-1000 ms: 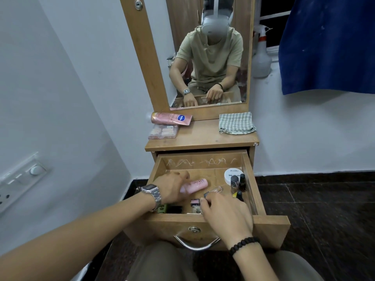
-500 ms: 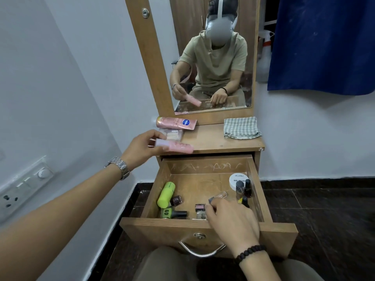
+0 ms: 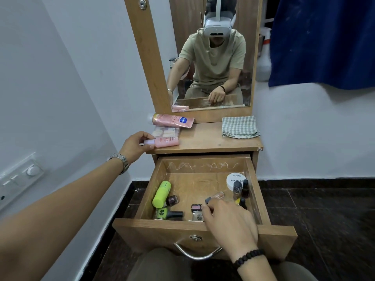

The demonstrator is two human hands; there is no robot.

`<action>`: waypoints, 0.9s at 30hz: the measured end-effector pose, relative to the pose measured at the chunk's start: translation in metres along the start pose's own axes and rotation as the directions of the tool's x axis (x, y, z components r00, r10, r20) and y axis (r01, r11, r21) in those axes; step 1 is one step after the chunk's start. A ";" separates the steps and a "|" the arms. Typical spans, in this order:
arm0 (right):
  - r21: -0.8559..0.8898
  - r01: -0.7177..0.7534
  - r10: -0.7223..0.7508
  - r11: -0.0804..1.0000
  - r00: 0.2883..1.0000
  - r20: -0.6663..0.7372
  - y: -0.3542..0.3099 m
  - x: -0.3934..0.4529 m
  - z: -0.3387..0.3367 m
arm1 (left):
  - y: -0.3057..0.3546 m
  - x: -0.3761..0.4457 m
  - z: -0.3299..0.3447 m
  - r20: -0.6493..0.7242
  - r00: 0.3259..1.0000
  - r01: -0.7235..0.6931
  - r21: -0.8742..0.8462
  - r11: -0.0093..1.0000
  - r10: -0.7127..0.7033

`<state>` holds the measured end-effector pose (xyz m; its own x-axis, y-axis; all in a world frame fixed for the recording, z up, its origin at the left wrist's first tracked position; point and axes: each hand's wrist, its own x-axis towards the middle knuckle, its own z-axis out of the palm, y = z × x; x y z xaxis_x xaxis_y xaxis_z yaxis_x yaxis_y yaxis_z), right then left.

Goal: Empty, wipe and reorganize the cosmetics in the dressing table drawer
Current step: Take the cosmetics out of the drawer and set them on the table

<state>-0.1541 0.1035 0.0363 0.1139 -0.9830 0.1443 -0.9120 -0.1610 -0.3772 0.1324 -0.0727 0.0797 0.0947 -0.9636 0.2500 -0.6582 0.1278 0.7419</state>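
The wooden drawer [image 3: 269, 234] stands pulled out below the dressing table top [image 3: 205, 141]. My left hand [image 3: 135, 145] grips a pink bottle [image 3: 164, 141] lying on the top's left front, next to a pink Nivea tube [image 3: 172, 120] and a clear palette [image 3: 166, 132]. My right hand [image 3: 227, 222] rests inside the drawer's front, fingertips on small nail polish bottles [image 3: 196, 208]; whether it grips one is hidden. In the drawer lie a lime green bottle [image 3: 161, 194], a green polish bottle [image 3: 168, 213], a white round tub [image 3: 235, 180] and dark bottles [image 3: 241, 189].
A folded checked cloth [image 3: 239, 126] lies on the top's right side. A mirror [image 3: 211, 57] stands behind it. A white wall with a switch plate [image 3: 18, 179] is close on the left, a blue cloth [image 3: 324, 39] hangs at right, and dark floor tiles [image 3: 324, 209] surround the table.
My left hand lifted the pink bottle out of the drawer and carried it up and left onto the table top. The right hand stayed at the drawer's front among the polish bottles.
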 end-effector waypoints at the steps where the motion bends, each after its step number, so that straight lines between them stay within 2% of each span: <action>1: -0.003 -0.002 0.002 1.000 1.000 -0.001 0.000 0.000 0.000 | -0.001 0.001 0.001 -0.010 1.000 0.004 0.013 1.000 -0.003; 13: -0.023 -0.001 0.001 1.000 1.000 0.005 -0.001 -0.001 -0.002 | -0.003 0.008 0.007 -0.096 0.995 0.006 0.138 0.990 0.008; 18: -0.011 -0.002 0.002 1.000 1.000 0.004 0.000 -0.001 0.001 | 0.004 -0.011 0.006 -0.219 0.969 -0.075 0.178 0.981 0.114; 21: -0.013 -0.003 0.003 1.000 1.000 0.002 0.001 -0.001 0.001 | 0.007 -0.031 0.005 -0.113 0.967 -0.197 0.247 0.949 0.230; 24: -0.014 -0.002 0.002 1.000 1.000 -0.012 0.000 0.000 0.002 | 0.012 -0.055 0.004 0.167 0.931 -0.362 0.303 0.881 0.325; 27: -0.014 -0.002 0.002 1.000 1.000 -0.015 0.001 0.000 0.003 | 0.014 -0.077 0.006 0.420 0.849 -0.500 0.450 0.739 0.319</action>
<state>-0.1540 0.1036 0.0335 0.1065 -0.9819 0.1568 -0.9177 -0.1577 -0.3647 0.1112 0.0014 0.0673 -0.4434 -0.8765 0.1877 -0.8704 0.4710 0.1432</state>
